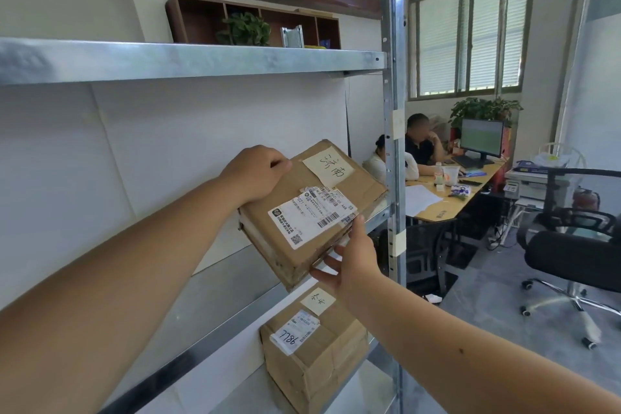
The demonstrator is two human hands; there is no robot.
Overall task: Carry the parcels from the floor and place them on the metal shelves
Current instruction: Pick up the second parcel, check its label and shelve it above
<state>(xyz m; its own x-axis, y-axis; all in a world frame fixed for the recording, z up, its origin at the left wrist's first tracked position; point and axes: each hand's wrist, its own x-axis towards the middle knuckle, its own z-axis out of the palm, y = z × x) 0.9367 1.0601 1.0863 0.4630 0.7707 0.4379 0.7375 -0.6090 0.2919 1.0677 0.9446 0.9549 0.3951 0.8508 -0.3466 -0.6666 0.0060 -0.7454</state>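
A flat cardboard parcel point(312, 208) with a white shipping label and a handwritten note sits at the right end of the middle metal shelf point(215, 299), its near corner jutting past the shelf's front edge. My left hand point(255, 171) grips its far left edge, fingers curled over the top. My right hand point(353, 259) touches its near right side, thumb up against the edge and fingers spread under the corner. On the shelf below stands a second cardboard parcel point(312, 346) marked 7786.
An upper metal shelf point(188, 59) runs overhead and a steel upright post point(395, 144) stands just right of the parcel. Beyond it are a desk point(437, 205) with a monitor, two seated people point(420, 144) and a black office chair point(571, 252).
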